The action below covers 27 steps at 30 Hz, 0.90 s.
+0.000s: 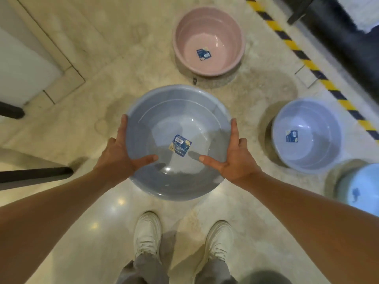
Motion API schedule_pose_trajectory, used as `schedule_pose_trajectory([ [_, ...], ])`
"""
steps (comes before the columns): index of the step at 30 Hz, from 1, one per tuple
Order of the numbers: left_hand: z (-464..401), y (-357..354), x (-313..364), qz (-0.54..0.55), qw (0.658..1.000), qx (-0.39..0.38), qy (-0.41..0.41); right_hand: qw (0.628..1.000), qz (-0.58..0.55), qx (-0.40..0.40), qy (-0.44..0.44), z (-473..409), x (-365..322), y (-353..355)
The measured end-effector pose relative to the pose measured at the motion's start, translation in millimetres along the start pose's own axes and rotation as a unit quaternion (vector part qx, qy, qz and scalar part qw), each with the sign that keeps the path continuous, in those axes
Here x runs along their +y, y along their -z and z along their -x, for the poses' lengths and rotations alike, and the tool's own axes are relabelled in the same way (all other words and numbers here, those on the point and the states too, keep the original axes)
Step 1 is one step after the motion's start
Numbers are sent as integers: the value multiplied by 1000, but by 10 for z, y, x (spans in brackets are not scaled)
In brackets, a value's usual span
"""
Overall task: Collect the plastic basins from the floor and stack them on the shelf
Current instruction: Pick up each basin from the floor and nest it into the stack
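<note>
Grey-blue basin (178,128): round, smooth glossy plastic, shallow sloped wall with a rolled rim, blue-and-white paper label (180,145) stuck on its flat bottom. It is gripped on both sides above the floor (114,58), directly ahead of the person's white shoes (147,232). Left hand (119,156): fingers spread along the outside of the left rim, thumb hooked over the rim and lying inside the bowl; closed on the basin. Right hand (233,158): same grip mirrored on the right rim, thumb inside, fingers outside. Floor is pale, mottled polished stone with light glare near the shoes. Pink basin (209,41): deeper, round, matte-gloss plastic, label on the bottom, standing on the floor beyond the held basin, well apart from it. Lavender-blue basin (306,136): round, labelled, on the floor to the right. Light blue basin (361,187): only partly in frame at the right edge, just beside the lavender one. Yellow-and-black striped tape (307,58) runs diagonally across the floor's upper right.
</note>
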<state>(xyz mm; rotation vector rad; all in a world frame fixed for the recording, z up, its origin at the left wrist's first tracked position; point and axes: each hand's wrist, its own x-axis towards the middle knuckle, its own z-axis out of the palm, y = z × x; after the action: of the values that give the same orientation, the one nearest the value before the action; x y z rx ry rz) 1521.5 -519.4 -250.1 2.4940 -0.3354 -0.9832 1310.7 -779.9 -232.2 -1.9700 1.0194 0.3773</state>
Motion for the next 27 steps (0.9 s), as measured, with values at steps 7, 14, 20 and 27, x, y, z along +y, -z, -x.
schedule_pose_trajectory([
  [7, 1178, 2220, 1669, 97, 991, -3, -91, 999, -30, 20, -10, 1451, -1879, 1872],
  [14, 2696, 4404, 3202, 84, 979, -15, -183, 997, -39, 66, 14, 3019, -3591, 3478],
  [20, 3246, 5208, 3811, 77, 976, 6, -206, 992, -65, 91, 52, 3639, -4279, 4231],
  [27, 2948, 5361, 4428, 62, 974, 27, -218, 991, -46, 118, 39, 3266, -4451, 4745],
])
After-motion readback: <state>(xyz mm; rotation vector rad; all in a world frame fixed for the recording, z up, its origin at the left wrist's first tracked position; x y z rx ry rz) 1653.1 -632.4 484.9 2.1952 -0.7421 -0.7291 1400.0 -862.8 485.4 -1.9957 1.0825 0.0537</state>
